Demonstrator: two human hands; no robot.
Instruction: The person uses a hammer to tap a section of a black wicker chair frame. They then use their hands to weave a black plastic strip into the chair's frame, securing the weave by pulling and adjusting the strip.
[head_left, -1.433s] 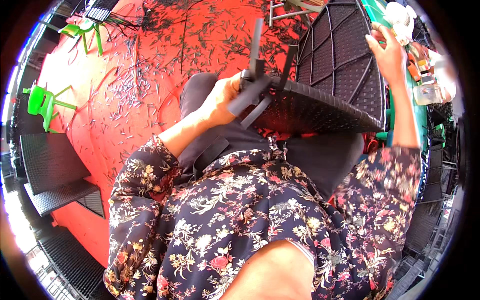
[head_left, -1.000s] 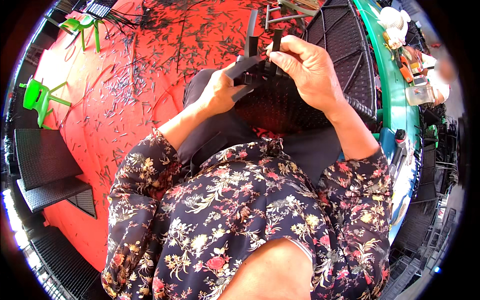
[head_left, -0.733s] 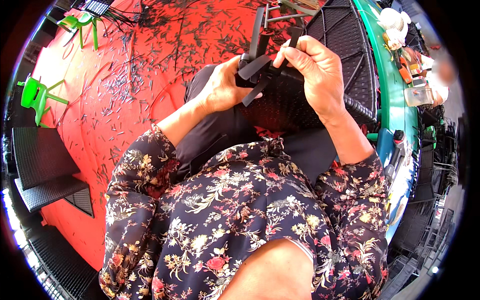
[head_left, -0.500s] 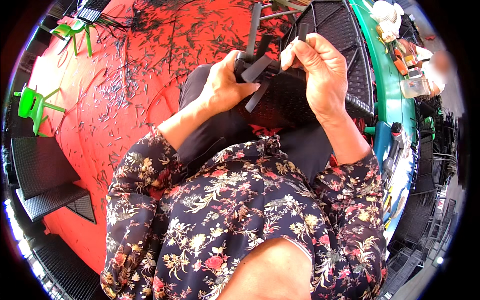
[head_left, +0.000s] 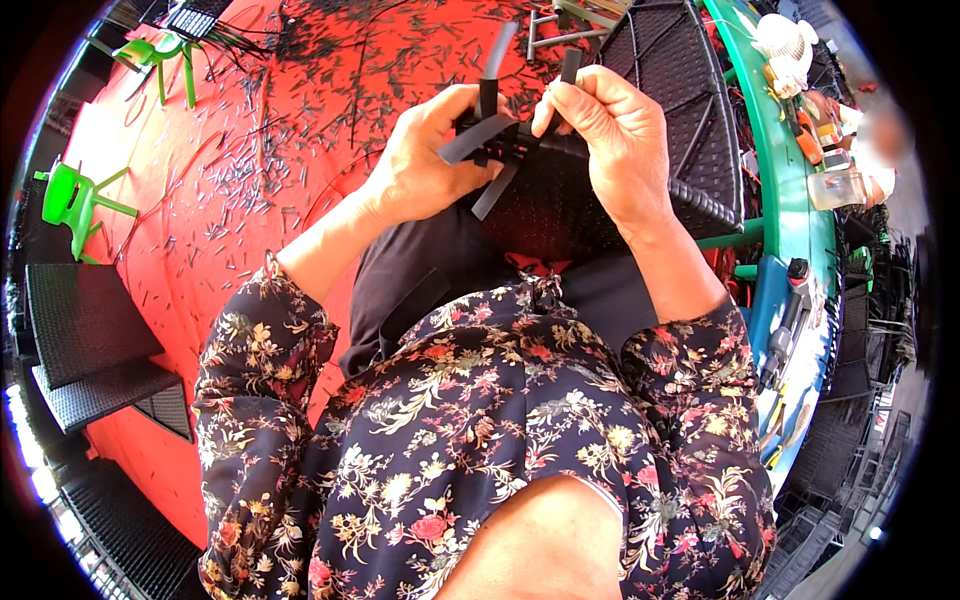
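Observation:
Several flat black strips (head_left: pixel 475 138) cross one another and stick out at different angles between my hands. My left hand (head_left: pixel 425 160) is closed round their crossing from the left, with the thumb below and the fingers behind. One strip points up past its fingers. On the other side my right hand (head_left: pixel 622 130) pinches a flat black strip (head_left: pixel 571 66) between thumb and fingertips, its end standing up above them. Just beneath my hands is a dark woven wicker piece (head_left: pixel 550 205), in front of my knees. What the left fingers press on behind the strips is hidden.
Black strip offcuts (head_left: pixel 240 175) litter the red floor. At right stand a black wicker chair (head_left: pixel 665 80) and a green table (head_left: pixel 785 225) bearing tools and a clear container (head_left: pixel 835 190). Two small green chairs, one nearer (head_left: pixel 68 195), and a wicker seat (head_left: pixel 85 325) are left.
Both hands have shifted a little to the left with the strips. My right hand, still pinching its strip, sits lower and closer to the crossing. The view has turned slightly.

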